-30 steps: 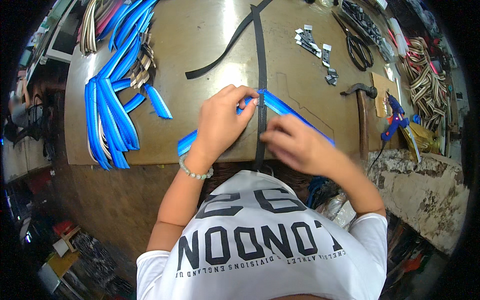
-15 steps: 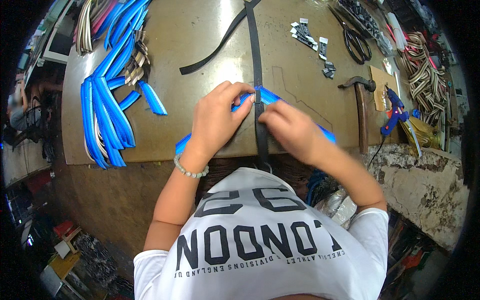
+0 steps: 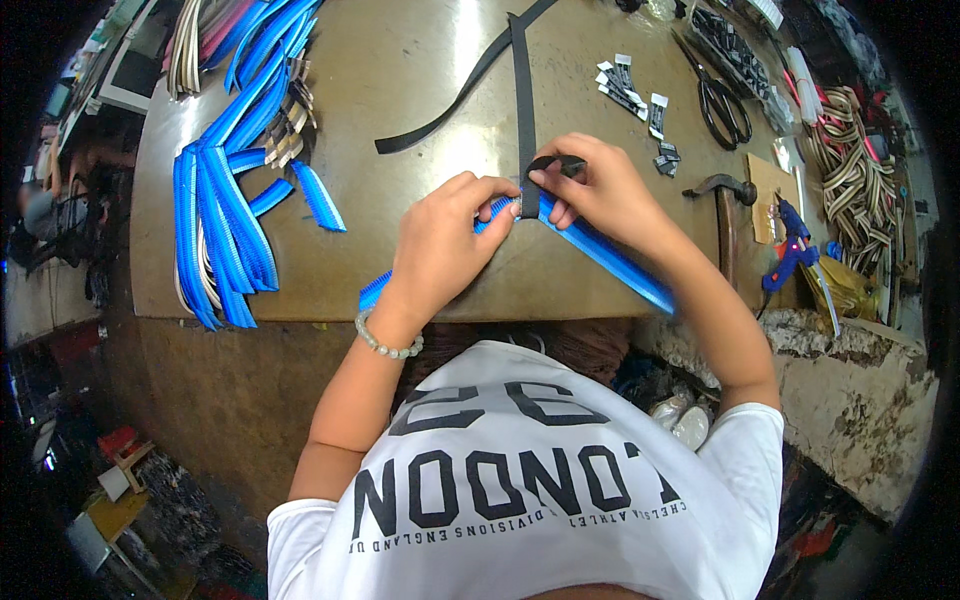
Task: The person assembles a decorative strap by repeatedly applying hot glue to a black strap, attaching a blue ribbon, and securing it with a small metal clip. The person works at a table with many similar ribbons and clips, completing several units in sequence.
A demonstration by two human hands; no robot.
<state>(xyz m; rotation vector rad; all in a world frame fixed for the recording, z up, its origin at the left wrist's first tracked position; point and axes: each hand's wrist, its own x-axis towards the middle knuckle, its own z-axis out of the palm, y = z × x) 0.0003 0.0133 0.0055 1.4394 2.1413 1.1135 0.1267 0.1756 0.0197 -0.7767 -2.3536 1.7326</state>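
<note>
Two hands work close together above the near side of one table (image 3: 330, 275), just beyond its near edge, which runs between them and the person's body. The left hand (image 3: 450, 240) is nearly closed, thumb and forefinger pinching a blue strap (image 3: 615, 265) beside the spot where one black strap (image 3: 524, 105) crosses it. The right hand (image 3: 595, 185) is curled, its thumb and fingers gripping a turned-up part of the black strap just above the crossing. Two stretches of blue show, one emerging by the left wrist, one slanting beneath the right forearm toward the table edge; whether they are one piece cannot be told. Two lengths of black run beyond the hands and meet far ahead, one ending in a cut tip ahead of the left hand. Open tabletop lies between the left hand and a bundle of blue straps (image 3: 220, 225) well to its left, too overlapped to count. Right of the right hand lie one hammer (image 3: 727, 225), one glue gun (image 3: 790, 245) and one piece of cardboard (image 3: 768, 190); ahead and right, one pair of scissors (image 3: 725, 112) and small black-and-white tags (image 3: 656, 116), two overlapping groups with one single tag between, apart from the hand.
</note>
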